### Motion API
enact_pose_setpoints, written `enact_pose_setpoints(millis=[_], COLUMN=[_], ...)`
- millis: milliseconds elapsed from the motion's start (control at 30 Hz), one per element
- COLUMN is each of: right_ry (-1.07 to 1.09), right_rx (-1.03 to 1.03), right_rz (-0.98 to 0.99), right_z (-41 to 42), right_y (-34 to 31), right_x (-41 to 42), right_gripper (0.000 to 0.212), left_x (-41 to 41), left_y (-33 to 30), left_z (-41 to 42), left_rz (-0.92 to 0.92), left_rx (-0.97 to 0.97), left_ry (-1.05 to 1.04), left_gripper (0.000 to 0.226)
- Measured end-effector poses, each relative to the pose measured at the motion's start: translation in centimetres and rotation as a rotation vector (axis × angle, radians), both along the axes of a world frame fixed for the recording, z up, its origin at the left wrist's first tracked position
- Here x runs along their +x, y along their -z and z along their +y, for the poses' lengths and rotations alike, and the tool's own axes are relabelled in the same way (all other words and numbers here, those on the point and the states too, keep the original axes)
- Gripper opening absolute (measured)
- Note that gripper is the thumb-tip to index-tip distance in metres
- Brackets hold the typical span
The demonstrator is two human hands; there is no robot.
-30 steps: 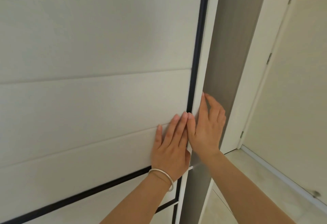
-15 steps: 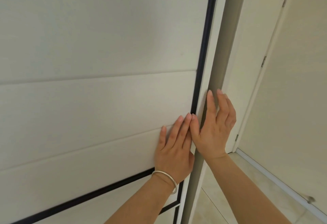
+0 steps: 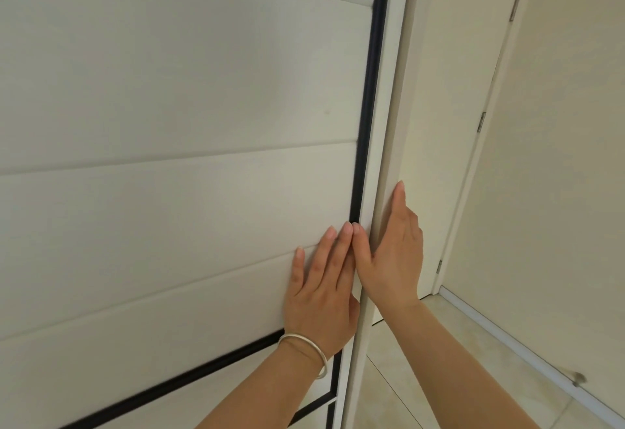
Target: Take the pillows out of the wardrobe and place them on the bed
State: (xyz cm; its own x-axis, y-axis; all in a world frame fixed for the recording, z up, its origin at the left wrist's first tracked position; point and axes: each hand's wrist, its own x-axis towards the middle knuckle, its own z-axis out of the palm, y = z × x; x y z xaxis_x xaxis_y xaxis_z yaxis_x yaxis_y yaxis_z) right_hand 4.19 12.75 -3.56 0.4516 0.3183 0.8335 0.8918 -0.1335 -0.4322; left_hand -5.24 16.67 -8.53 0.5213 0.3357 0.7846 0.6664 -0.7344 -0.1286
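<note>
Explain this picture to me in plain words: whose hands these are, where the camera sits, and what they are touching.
There is no machine here. A person wears a wide-angle camera on the head, so you look forward and down along their own arms. The left hand, with a silver bangle on its wrist, lies flat with straight fingers on the pale panelled wardrobe door. The right hand wraps the door's right edge: thumb on the front, fingers along the side. Nothing is carried, and no pillows or bed show. To the right are a room door with hinges and a tiled floor.
</note>
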Motion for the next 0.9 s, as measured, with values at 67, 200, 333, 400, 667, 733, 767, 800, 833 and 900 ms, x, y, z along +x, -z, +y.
enact_pose_setpoints(millis=[67,200,333,400,667,733,767,800,833,900], right_ry=[-0.009,-0.027,-0.065,-0.071,-0.082,-0.085,-0.089,-0.099,-0.108,-0.135], right_rx=[0.011,0.035,0.055,0.063,0.032,0.006,-0.007,-0.014,-0.008,0.054], right_rz=[0.005,0.024,0.070,0.072,0.135,0.175,0.186,0.186,0.185,0.185], right_z=[0.1,0.2,0.2,0.3,-0.2,-0.7,-0.9,-1.3,-1.5,-2.7], right_y=[0.0,0.1,0.2,0.2,0.0,-0.4,-0.6,-1.1,-1.2,-2.1], right_x=[-0.1,0.0,0.0,-0.1,-0.4,-0.2,-0.2,-0.6,-0.8,-1.0], right_gripper=[0.075,0.073,0.073,0.071,0.071,0.073,0.074,0.073,0.070,0.057], left_x=[0.0,0.1,0.1,0.0,-0.3,-0.6,-0.7,-1.1,-1.4,-3.0], left_y=[0.0,0.0,-0.1,-0.2,-0.9,-1.0,-1.1,-1.3,-1.3,-0.4], left_z=[0.0,0.0,0.0,-0.1,-0.8,-1.2,-1.4,-1.5,-1.6,-2.1], left_rz=[0.002,0.007,0.003,0.003,-0.011,-0.006,-0.005,0.006,-0.008,-0.018], left_rx=[-0.002,-0.002,-0.026,-0.032,-0.074,-0.091,-0.090,-0.098,-0.093,-0.091], left_ry=[-0.004,-0.004,0.010,0.011,0.063,0.083,0.091,0.110,0.150,0.308], left_gripper=[0.077,0.079,0.077,0.076,0.073,0.075,0.076,0.076,0.074,0.065])
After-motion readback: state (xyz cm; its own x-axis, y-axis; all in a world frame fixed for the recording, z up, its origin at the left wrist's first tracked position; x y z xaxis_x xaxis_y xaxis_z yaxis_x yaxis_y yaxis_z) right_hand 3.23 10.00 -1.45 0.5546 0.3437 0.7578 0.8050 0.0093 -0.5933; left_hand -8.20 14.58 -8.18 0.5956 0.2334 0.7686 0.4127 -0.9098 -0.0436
